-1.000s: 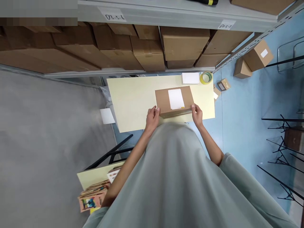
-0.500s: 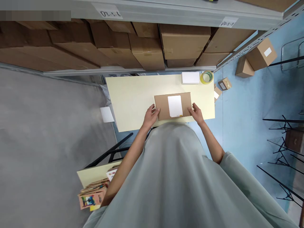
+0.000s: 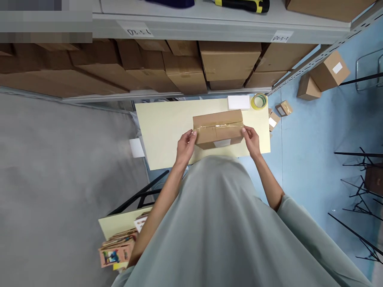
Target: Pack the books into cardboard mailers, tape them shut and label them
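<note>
A brown cardboard box [image 3: 220,126] is held tilted over the pale yellow table [image 3: 164,131]. Clear tape runs along its seam, and part of a white label [image 3: 222,143] shows on the side turned toward me. My left hand [image 3: 186,146] grips the box's left end, thumb at the edge. At the opposite end, my right hand [image 3: 251,140] pinches the right edge. Behind the box on the table are a white stack or small white box [image 3: 238,102] and a roll of yellow tape [image 3: 259,101].
A metal shelf [image 3: 215,30] filled with cardboard boxes [image 3: 230,59] spans the far side. A black-and-yellow tool [image 3: 245,4] lies on its upper level. Small boxes [image 3: 283,108] sit right of the table. Lower left is a stack of printed papers or booklets [image 3: 118,249].
The box has been tipped so its taped seam faces up and the labelled face turns toward me. Both hands have stayed at its ends. The view has tilted up slightly, showing more of the shelf.
</note>
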The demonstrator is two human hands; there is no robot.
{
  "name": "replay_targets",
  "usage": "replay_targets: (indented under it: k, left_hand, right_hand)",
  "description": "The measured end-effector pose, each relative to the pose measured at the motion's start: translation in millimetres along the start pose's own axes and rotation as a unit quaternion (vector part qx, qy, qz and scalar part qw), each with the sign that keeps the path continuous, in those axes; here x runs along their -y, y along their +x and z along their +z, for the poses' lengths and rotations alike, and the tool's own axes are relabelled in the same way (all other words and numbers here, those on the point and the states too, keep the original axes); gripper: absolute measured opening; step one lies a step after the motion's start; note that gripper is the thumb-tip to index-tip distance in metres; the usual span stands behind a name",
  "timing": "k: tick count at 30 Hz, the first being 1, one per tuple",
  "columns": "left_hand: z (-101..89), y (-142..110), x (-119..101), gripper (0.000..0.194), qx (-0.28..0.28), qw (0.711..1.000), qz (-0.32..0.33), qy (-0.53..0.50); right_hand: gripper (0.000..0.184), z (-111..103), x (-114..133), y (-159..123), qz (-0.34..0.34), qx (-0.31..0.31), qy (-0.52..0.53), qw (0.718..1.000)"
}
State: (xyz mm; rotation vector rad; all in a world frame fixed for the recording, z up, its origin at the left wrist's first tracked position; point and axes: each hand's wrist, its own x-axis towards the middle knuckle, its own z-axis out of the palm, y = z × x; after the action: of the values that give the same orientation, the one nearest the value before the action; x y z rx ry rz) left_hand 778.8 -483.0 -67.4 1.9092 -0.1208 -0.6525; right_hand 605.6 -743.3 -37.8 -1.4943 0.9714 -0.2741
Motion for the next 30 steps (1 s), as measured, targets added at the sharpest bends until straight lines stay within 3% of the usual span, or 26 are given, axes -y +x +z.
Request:
replay_targets:
  k: [7, 10, 12, 15, 17, 19, 27, 30]
  left_hand:
    - [6.6, -12.2, 7.4, 0.055, -0.005, 0.998, -0.022, 0.056]
    - [10.5, -19.8, 3.9, 0.063, -0.005, 0.993, 0.000, 0.115]
    - [16.2, -27.5, -6.0, 0.072, 0.006, 0.983, 0.077, 0.164]
    - [30.2, -36.7, -22.9, 0.078, 0.122, 0.946, 0.200, 0.225]
    - [39.7, -38.9, -28.8, 0.078, 0.216, 0.913, 0.233, 0.255]
    - [46.0, -38.9, -28.9, 0.079, 0.259, 0.892, 0.239, 0.283]
    - [42.7, -38.1, -22.9, 0.078, 0.261, 0.884, 0.244, 0.302]
    - [37.1, -35.7, -28.4, 0.060, 0.244, 0.904, 0.238, 0.258]
  right_hand:
    - [0.087, -4.9, -32.0, -4.0, -0.018, 0.030, -0.030, 0.999]
    - [0.076, 0.4, -27.7, -9.2, -0.058, 0.042, -0.156, 0.985]
    - [0.067, 10.3, -17.8, -16.2, -0.120, 0.075, -0.270, 0.952]
    - [0.064, 32.4, -4.0, -26.4, -0.203, 0.197, -0.376, 0.882]
    - [0.064, 44.9, -0.2, -29.5, -0.221, 0.259, -0.406, 0.848]
    - [0.063, 50.7, -0.2, -29.5, -0.222, 0.281, -0.422, 0.833]
    - [0.066, 34.0, -4.5, -25.4, -0.201, 0.233, -0.415, 0.856]
    - [0.068, 28.2, -5.8, -21.8, -0.199, 0.207, -0.408, 0.867]
